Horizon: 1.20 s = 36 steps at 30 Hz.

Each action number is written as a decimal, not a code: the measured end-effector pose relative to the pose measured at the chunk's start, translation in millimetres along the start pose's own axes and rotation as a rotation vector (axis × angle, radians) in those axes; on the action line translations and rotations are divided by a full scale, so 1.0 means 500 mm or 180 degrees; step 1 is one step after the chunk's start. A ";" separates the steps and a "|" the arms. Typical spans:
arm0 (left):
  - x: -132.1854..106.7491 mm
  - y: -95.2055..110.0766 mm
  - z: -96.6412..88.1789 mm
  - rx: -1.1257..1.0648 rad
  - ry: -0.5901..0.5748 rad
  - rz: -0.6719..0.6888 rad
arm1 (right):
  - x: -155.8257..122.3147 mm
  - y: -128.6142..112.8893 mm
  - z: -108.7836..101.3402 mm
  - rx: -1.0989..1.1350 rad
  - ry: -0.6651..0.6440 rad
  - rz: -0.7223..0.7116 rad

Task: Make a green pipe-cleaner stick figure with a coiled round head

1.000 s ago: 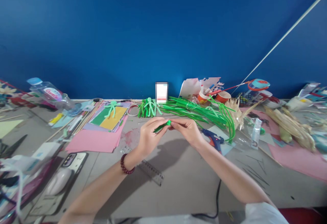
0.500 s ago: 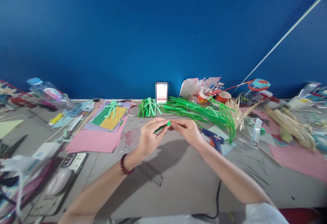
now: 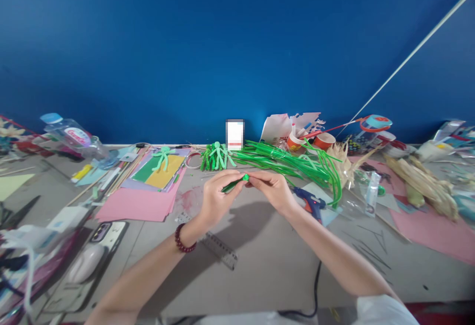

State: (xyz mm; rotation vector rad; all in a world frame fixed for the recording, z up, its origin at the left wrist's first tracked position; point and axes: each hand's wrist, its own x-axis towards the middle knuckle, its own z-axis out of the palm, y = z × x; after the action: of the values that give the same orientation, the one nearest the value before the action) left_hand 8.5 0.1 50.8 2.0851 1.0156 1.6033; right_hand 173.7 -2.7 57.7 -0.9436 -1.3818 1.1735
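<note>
Above the middle of the table, my left hand [image 3: 219,194] pinches a bent green pipe cleaner [image 3: 230,185] between thumb and fingers. Its bright, bunched end [image 3: 245,177] sticks out toward my right hand [image 3: 272,189], whose thumb and fingertips are closed on that end. Part of the pipe cleaner is covered by my fingers. Just beyond my hands stand small pipe cleaner figures [image 3: 218,156], and a long bundle of green pipe cleaners [image 3: 297,164] stretches to the right. A clear ruler [image 3: 220,252] lies below my left wrist.
A blue glue gun [image 3: 313,204] rests right of my right hand. Pink paper [image 3: 137,206] and a light green figure [image 3: 162,158] lie left. Farther left are a phone [image 3: 107,233], a computer mouse [image 3: 87,264] and a plastic bottle [image 3: 70,134]. Dried husks [image 3: 426,186] lie right.
Both hands stay nearly in place. The green pipe cleaner has turned slightly between the fingers, and a little more of it shows in my left hand.
</note>
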 end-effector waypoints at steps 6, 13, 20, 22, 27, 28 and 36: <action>0.002 0.002 -0.001 -0.0033 -0.0039 0.0038 | 0.000 0.004 -0.001 0.0020 -0.0020 0.0021; 0.007 0.005 -0.004 0.0060 -0.0128 0.0179 | 0.002 -0.004 0.004 0.0491 0.0061 0.0399; 0.013 0.008 -0.008 0.0000 -0.0444 -0.0172 | 0.003 -0.004 0.003 0.0484 0.0177 0.0395; 0.015 0.006 -0.009 -0.0046 -0.0527 -0.0313 | 0.004 -0.005 0.003 0.0486 0.0161 0.0369; 0.017 0.000 -0.010 0.0025 -0.0436 -0.0264 | 0.004 -0.004 0.003 0.0498 0.0106 0.0339; 0.018 0.000 -0.010 0.0018 -0.0431 -0.0219 | 0.003 -0.004 0.003 0.0515 0.0085 0.0341; 0.013 0.004 -0.008 0.0288 -0.0392 0.0195 | 0.007 0.009 -0.001 0.0417 0.0203 0.0393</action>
State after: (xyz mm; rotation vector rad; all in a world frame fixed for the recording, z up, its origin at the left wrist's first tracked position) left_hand 6.1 2.6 57.7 2.2648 1.0090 1.4611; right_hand 173.4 1.4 54.0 -0.9752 -1.1949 1.2989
